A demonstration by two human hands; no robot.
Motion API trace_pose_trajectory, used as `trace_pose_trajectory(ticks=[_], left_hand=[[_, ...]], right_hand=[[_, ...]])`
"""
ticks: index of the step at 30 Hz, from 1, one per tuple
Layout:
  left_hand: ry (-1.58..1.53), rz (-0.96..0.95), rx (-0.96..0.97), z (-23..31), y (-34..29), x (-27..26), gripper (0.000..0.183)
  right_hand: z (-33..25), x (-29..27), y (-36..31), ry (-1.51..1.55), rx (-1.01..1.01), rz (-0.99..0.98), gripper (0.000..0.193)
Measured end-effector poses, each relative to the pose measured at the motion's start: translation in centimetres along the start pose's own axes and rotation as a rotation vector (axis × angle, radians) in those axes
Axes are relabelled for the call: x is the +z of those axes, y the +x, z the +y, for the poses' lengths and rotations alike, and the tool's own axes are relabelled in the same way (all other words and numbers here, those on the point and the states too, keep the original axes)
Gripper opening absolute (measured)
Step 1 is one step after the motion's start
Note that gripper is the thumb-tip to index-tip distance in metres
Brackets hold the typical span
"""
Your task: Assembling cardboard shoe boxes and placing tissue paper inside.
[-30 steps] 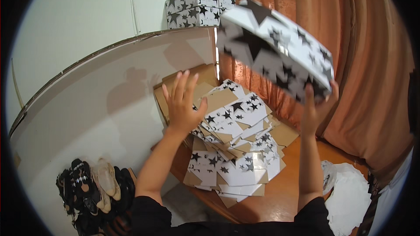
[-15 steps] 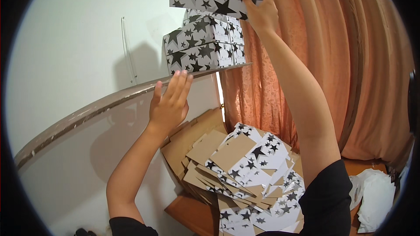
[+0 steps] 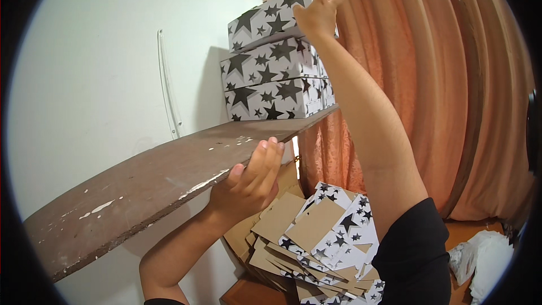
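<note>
Curtain (image 3: 446, 79) at 2 o'clock, shelf (image 3: 141, 186) at 8, flat cartons (image 3: 316, 226) at 5. Boxes (image 3: 265, 99) stand at 12 — the top box (image 3: 262, 20) above them. The right hand (image 3: 317, 17) touches its corner at 1; gripping or pressing, I cannot tell. The left hand (image 3: 245, 186), 7 o'clock, is empty — fingers extended.

Shelf (image 3: 130, 183) open leftward; stacked boxes (image 3: 265, 63) block right.

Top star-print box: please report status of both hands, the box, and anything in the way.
Right hand at right end of top box. Left hand open, beside shelf. Box above stacked boxes, contact unclear. Curtain to the right.
</note>
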State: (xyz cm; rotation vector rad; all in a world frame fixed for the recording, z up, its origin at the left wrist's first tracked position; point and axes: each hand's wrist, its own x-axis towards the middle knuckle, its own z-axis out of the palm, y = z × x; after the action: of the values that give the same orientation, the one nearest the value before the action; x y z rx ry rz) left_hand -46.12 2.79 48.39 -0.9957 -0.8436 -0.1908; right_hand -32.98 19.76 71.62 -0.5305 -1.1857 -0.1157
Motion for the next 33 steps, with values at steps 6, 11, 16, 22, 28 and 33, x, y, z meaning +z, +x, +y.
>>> trace_pose_trajectory(ticks=[6, 11, 16, 22, 28, 33], left_hand=[[0.020, 0.017, -0.016, 0.3, 0.3, 0.2, 0.050], [0.031, 0.045, -0.020, 0.5, 0.4, 0.4, 0.050], [0.015, 0.040, -0.030, 0.6, 0.2, 0.5, 0.049], [0.001, 0.041, 0.001, 0.4, 0.4, 0.3, 0.050], [-0.082, -0.021, -0.024, 1.0, 0.8, -0.1, 0.049], [-0.255, -0.006, -0.009, 2.1, -0.3, -1.4, 0.037]], right_hand=[[4.4, 4.5, -0.6, 0.103, -0.121, -0.196, 0.042], [7.0, 7.2, -1.7, 0.146, -0.186, -0.056, 0.040], [7.6, 6.8, -2.6, 0.177, -0.039, -0.243, 0.043], [8.5, 5.8, -3.9, 0.214, -0.184, -0.180, 0.052], [7.8, -1.3, -9.3, 0.308, -0.292, -0.171, 0.038], [6.6, -9.5, -14.9, 0.322, -0.365, -0.243, 0.024]])
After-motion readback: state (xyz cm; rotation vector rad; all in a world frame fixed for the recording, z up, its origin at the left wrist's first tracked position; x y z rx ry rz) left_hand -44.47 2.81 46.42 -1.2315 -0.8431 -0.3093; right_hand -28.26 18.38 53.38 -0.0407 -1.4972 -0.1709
